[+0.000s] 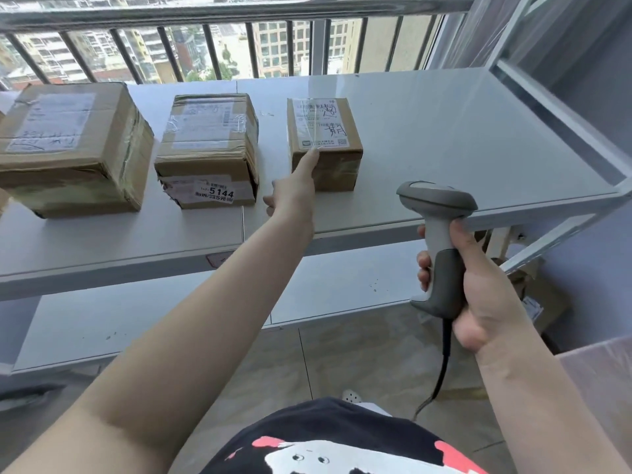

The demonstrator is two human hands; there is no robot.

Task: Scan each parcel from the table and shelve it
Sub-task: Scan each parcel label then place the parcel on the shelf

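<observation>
The small box (325, 142) sits on the white bench (444, 138), to the right of two bigger boxes. It is brown cardboard with a white label and clear tape on top. The left hand (295, 191) reaches far out, arm straight, fingers straight and touching the box's front top edge. The right hand (472, 285) is held up near the body, fingers wrapped tight round the gray scanner (439, 234).

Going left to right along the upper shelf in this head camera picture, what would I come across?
Large cardboard box → medium box with the 5144 sticker → left hand touching the small box → scanner in the right hand.
</observation>
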